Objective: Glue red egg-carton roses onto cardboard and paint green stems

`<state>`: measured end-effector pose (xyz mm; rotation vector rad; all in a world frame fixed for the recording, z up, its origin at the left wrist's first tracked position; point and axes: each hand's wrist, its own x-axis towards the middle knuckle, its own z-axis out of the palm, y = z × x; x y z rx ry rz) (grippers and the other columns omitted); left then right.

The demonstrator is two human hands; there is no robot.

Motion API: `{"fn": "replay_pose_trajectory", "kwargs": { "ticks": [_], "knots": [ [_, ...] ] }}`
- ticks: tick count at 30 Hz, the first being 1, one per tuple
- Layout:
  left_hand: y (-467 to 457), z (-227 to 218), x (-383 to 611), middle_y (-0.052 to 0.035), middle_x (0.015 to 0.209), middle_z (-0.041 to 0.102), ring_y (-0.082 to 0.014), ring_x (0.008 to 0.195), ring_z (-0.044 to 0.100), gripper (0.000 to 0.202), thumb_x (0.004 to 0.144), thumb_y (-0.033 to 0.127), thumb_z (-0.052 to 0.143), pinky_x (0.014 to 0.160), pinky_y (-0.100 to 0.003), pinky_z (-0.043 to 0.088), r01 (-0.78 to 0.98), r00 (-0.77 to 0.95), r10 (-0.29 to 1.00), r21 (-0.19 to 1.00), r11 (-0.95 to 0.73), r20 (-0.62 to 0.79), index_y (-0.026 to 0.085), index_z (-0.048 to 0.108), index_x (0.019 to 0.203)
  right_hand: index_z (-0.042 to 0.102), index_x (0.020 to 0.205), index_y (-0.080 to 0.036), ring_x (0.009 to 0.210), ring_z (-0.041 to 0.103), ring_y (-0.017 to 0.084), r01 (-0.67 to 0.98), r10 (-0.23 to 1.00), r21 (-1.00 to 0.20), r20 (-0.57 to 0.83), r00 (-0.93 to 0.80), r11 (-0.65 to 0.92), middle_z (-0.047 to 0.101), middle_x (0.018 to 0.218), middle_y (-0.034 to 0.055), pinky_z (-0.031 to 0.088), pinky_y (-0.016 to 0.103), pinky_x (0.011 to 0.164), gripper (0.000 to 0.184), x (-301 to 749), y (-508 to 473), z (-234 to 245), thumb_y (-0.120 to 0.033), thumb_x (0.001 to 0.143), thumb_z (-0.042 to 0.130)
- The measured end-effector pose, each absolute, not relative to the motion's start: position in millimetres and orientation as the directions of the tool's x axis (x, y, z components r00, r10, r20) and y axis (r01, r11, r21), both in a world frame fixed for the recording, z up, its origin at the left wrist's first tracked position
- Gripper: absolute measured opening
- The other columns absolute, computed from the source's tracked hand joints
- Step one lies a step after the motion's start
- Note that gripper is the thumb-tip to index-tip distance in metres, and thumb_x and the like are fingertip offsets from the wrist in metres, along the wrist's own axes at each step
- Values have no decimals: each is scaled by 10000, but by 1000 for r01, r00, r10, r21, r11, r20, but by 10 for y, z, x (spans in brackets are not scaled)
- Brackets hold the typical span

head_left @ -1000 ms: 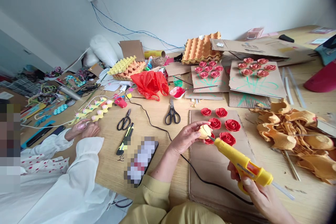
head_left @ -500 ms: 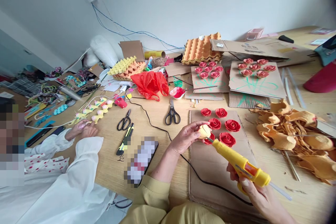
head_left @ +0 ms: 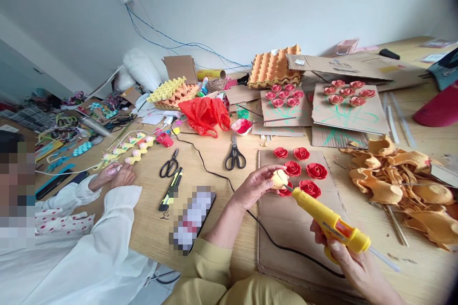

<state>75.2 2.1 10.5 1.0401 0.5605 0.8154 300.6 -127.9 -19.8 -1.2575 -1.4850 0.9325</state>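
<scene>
A plain, pale blue-grey wall [head_left: 214, 9] stands behind the light wood-grained surface [head_left: 213, 152]. Pale floor tiles [head_left: 165, 290] show below its near edge.

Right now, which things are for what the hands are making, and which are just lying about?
Seem part of it:
glue gun, in the right hand
yellow bud, in the left hand
red roses
cardboard under the roses

Seem just lying about:
scissors
knife
red bag

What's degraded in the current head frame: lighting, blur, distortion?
Head view, centre: glue gun and bud legible, light soft; head view, right: dark corners, heavy wide-angle stretching; head view, lower centre: phone masked by coarse pixelation; head view, far left: clutter soft, small details unreadable.
</scene>
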Motion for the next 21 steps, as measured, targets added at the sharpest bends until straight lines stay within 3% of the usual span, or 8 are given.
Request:
{"fn": "replay_pose_trajectory", "kwargs": {
  "ticks": [5, 10, 14, 21],
  "knots": [
    [20, 105, 756, -120, 1069, 662, -183, 916, 608, 625, 751, 499, 805, 759, -255, 491, -318, 571, 820, 909, 268, -42, 175, 659, 1265, 745, 860, -220, 617, 688, 194, 310, 982, -932, 178, -58, 187, 734, 754, 84, 611, 278, 592, 529, 3011, -1272, -184, -690, 887, 503],
    [20, 93, 757, -116, 1082, 667, -180, 902, 613, 591, 759, 479, 804, 755, -261, 481, -306, 573, 818, 914, 268, -48, 177, 666, 1248, 733, 866, -225, 639, 697, 193, 248, 985, -954, 170, -20, 170, 725, 746, 75, 606, 259, 587, 481, 2984, -1273, -156, -668, 882, 547],
    [28, 77, 751, -117, 1095, 668, -188, 929, 615, 622, 755, 497, 803, 774, -268, 483, -309, 571, 819, 913, 267, -46, 180, 653, 1269, 725, 860, -213, 561, 668, 182, 293, 978, -933, 196, -71, 208, 712, 692, 71, 600, 261, 543, 528, 2963, -1255, -104, -677, 912, 477],
    [31, 76, 756, -122, 1080, 668, -186, 920, 614, 610, 745, 490, 815, 764, -262, 483, -311, 556, 830, 913, 265, -51, 169, 659, 1240, 715, 876, -218, 600, 689, 187, 351, 959, -893, 254, -123, 282, 713, 713, 70, 588, 248, 549, 517, 2981, -1237, -114, -628, 961, 412]
  ]
}}
